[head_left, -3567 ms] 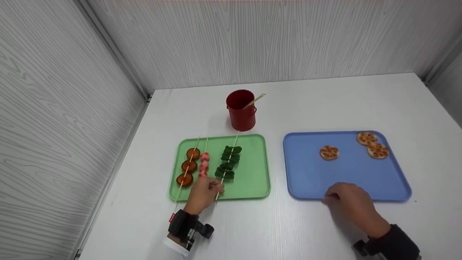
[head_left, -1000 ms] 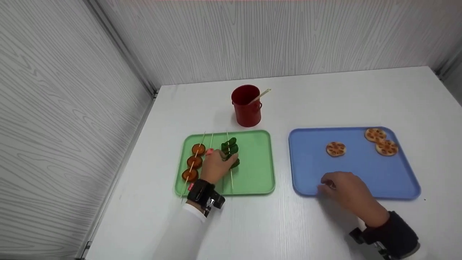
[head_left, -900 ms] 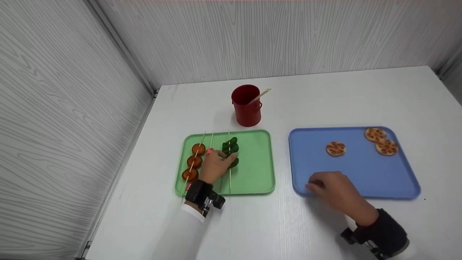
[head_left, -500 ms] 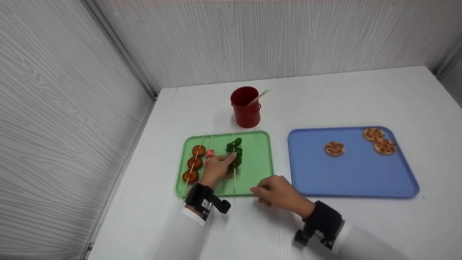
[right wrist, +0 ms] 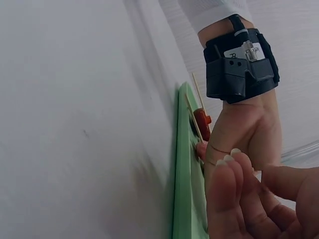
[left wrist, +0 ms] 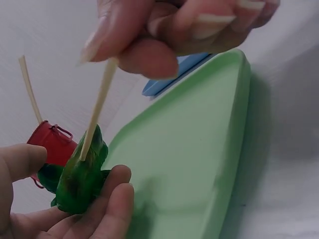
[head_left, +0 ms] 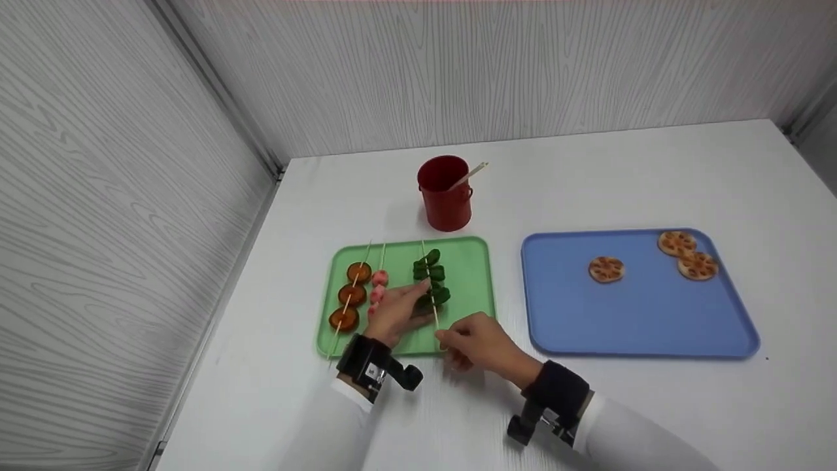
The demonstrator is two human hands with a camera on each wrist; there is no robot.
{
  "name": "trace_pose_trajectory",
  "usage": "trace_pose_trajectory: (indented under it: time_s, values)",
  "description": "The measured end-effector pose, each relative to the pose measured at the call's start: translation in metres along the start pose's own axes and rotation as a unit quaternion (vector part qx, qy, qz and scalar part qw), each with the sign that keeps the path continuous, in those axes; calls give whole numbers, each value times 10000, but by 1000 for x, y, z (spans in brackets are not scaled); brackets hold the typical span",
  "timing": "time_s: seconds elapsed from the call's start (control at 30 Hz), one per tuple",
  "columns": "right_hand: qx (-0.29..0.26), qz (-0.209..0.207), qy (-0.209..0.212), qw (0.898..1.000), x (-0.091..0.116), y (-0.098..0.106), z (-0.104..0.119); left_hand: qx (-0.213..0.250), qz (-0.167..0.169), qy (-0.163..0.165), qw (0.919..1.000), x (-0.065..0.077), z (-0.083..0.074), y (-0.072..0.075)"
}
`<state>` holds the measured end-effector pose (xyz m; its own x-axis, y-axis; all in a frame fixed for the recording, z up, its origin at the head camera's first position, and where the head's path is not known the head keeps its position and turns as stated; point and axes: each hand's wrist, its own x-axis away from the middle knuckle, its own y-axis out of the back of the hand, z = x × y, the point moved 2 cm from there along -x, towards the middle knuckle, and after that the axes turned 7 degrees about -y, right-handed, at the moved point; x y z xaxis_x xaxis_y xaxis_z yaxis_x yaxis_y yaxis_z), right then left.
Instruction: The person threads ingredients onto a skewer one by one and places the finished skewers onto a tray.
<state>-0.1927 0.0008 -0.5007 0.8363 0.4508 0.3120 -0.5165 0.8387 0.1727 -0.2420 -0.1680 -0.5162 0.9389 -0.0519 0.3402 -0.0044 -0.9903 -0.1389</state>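
My left hand (head_left: 394,315) holds a skewer of dark green leafy pieces (head_left: 429,272) above the green tray (head_left: 467,261). In the left wrist view, its thumb and fingers curl round a green piece (left wrist: 79,181). My right hand (head_left: 482,340) pinches the near end of the skewer's stick (left wrist: 99,107) between thumb and forefinger, over the tray's front edge. To the left on the tray lie a skewer of orange-brown round slices (head_left: 353,295) and one of pink balls (head_left: 379,279); the left hand hides the latter's lower part.
Behind the green tray stands a red bucket (head_left: 447,206) with thin sticks (head_left: 472,173) leaning out. At the right, a blue tray (head_left: 588,320) bears lotus root slices (head_left: 607,269), two of them touching at its far right corner.
My right hand has come left from the blue tray's front edge to the stick's near end. The left hand has turned and lifted the green skewer slightly, shifting it right.
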Motion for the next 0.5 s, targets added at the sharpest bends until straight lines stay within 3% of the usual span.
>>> trace_pose_trajectory:
  time_s: [0.27, 0.5]
  values:
    - [-226, 103, -390, 9989, -5, -6, -1, 224, 190, -36, 9996, 0, 2, 2]
    - [-121, 118, -417, 9990, -7, -7, -5, -421, 148, -354, 9984, -2, 2, 3]
